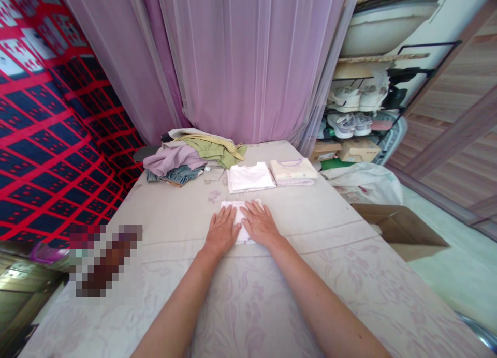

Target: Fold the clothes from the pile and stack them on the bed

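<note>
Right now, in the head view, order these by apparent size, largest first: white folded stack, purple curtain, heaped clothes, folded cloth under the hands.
1. Purple curtain
2. Heaped clothes
Unranked: white folded stack and folded cloth look alike; the cloth is nearer, partly covered.

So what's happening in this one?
A person has both hands, the left hand and the right hand, flat on a folded, pale cloth lying on a patterned sheet. Just beyond it sit a folded white garment and, to its right, a folded cream garment. A loose heap of clothes lies farther left.
</note>
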Action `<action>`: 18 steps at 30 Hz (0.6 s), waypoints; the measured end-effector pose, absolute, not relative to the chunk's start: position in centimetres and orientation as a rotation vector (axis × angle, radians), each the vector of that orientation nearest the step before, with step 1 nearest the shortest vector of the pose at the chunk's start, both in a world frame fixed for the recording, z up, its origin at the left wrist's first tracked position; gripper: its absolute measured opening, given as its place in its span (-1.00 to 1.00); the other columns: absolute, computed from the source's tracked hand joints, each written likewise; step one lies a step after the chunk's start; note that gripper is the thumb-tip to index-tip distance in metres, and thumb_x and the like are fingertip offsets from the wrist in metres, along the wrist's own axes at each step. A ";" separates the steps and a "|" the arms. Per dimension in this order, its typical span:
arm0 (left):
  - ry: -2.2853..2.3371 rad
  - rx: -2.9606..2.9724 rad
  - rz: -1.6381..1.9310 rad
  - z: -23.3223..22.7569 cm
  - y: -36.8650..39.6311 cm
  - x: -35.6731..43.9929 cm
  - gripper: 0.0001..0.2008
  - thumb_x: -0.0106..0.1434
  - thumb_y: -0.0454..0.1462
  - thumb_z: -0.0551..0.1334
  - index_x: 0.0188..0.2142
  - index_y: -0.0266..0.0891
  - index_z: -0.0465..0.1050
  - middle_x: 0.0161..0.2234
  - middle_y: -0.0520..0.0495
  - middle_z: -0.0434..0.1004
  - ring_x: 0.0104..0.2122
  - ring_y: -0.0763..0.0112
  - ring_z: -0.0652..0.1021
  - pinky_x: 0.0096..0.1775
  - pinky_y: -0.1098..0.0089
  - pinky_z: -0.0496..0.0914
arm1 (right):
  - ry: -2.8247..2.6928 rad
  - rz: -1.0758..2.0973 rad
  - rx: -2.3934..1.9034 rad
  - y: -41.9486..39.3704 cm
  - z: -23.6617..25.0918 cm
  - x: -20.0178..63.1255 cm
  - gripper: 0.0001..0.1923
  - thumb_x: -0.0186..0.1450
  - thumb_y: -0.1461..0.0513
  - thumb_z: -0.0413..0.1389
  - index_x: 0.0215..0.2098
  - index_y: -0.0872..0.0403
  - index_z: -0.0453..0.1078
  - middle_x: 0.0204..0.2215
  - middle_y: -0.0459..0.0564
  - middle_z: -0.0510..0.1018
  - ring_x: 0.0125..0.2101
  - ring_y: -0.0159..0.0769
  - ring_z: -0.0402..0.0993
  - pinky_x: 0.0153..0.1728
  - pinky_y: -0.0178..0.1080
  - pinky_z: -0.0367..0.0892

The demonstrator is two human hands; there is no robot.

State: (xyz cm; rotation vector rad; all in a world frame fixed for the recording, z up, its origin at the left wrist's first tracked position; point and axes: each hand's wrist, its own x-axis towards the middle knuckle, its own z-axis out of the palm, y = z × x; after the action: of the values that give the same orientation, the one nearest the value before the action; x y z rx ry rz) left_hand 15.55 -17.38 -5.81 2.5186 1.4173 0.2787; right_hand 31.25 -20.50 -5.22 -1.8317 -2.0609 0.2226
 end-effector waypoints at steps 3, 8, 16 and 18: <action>1.439 2.492 0.280 -6.2 -17.6 15.4 -0.46 0.34 -0.11 -0.03 0.28 -0.16 0.05 0.30 -0.12 0.04 0.30 0.17 0.03 0.24 0.03 -0.07 | -2.059 0.243 -1.864 -20.8 -5.7 31.3 -0.55 0.36 0.14 -0.12 0.20 -0.01 0.22 0.25 0.03 0.20 0.27 -0.13 -0.05 0.18 0.09 -0.09; 1.417 2.485 0.474 -7.1 -17.6 15.0 -0.42 0.32 -0.11 0.00 0.27 -0.31 0.04 0.31 -0.24 0.01 0.30 0.14 0.02 0.24 0.08 -0.05 | -1.983 0.249 -1.897 -19.6 -4.3 32.2 -0.57 0.35 0.18 -0.11 0.16 0.01 0.26 0.19 0.04 0.30 0.20 -0.16 0.11 0.16 0.04 -0.05; 1.717 2.198 0.859 -7.1 -17.1 12.9 -0.72 0.26 -0.18 0.05 -0.16 -0.22 0.44 -0.09 -0.19 0.49 0.01 0.18 0.42 0.12 0.16 0.23 | -2.078 0.232 -1.984 -16.7 0.1 31.0 -0.69 0.32 0.21 -0.09 -0.25 -0.01 0.52 -0.21 0.00 0.60 -0.19 -0.24 0.47 -0.22 -0.27 0.23; 1.713 2.200 0.842 -7.0 -17.0 12.7 -0.77 0.24 -0.18 0.07 -0.28 -0.18 0.48 -0.12 -0.16 0.50 -0.01 0.20 0.43 0.11 0.19 0.23 | -2.048 0.279 -2.015 -17.3 0.0 29.8 -0.69 0.31 0.19 -0.08 -0.28 -0.02 0.52 -0.27 -0.01 0.62 -0.26 -0.25 0.50 -0.31 -0.29 0.22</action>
State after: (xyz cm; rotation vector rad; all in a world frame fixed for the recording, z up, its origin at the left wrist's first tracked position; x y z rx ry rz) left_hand 12.68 -16.97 -7.05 2.2003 1.7131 0.8422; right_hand 29.76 -17.32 -0.03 -2.0149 -2.0479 0.2787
